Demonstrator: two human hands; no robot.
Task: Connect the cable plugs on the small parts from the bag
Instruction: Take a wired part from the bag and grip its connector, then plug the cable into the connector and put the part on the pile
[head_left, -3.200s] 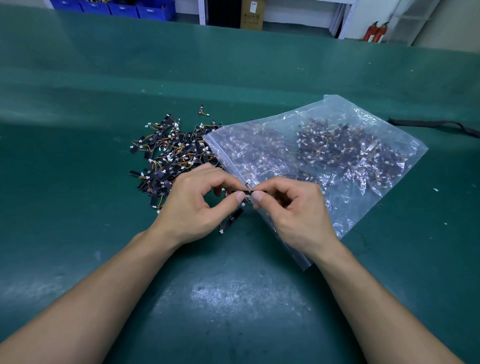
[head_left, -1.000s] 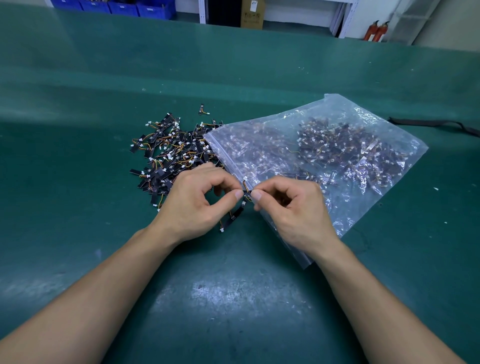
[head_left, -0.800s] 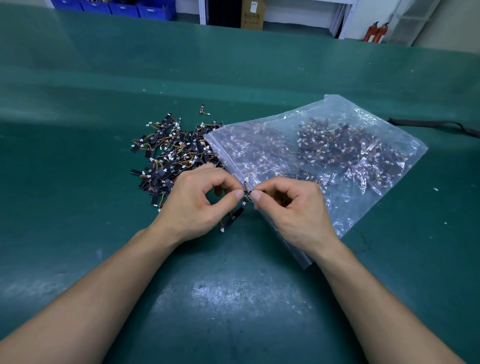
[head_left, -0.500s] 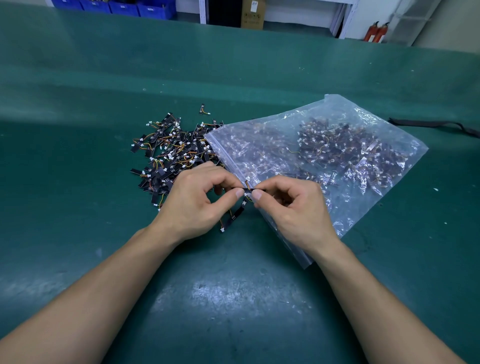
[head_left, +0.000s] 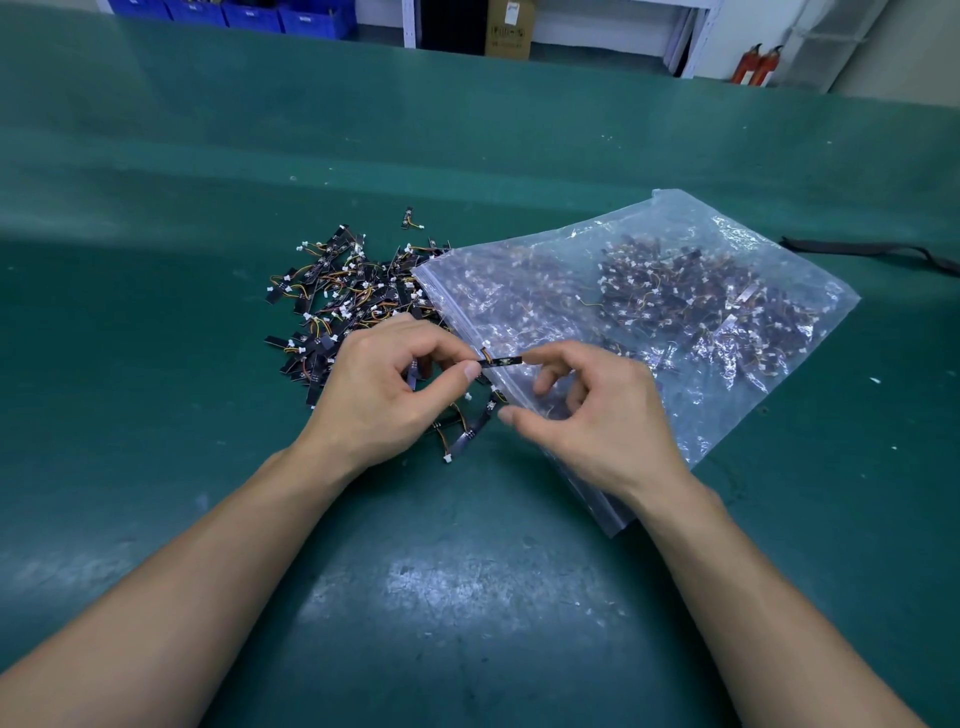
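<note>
Bare left hand (head_left: 384, 400), bare right hand (head_left: 597, 421), bare forearms (head_left: 187, 582), short-nailed fingers (head_left: 470, 370)

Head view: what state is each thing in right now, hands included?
Left hand: pinching the small part by one end.
Right hand: open, holding nothing; index fingertip near the part's free end.
Small part: held level, off the table.
Bag: lying flat, parts inside; seal unclear.
Loose parts: piled beside the bag's mouth.

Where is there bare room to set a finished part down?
Bare green mat left of the loose parts pile, and between the forearms. Crowded where the pile meets the plastic bag, around the left hand and right hand.
</note>
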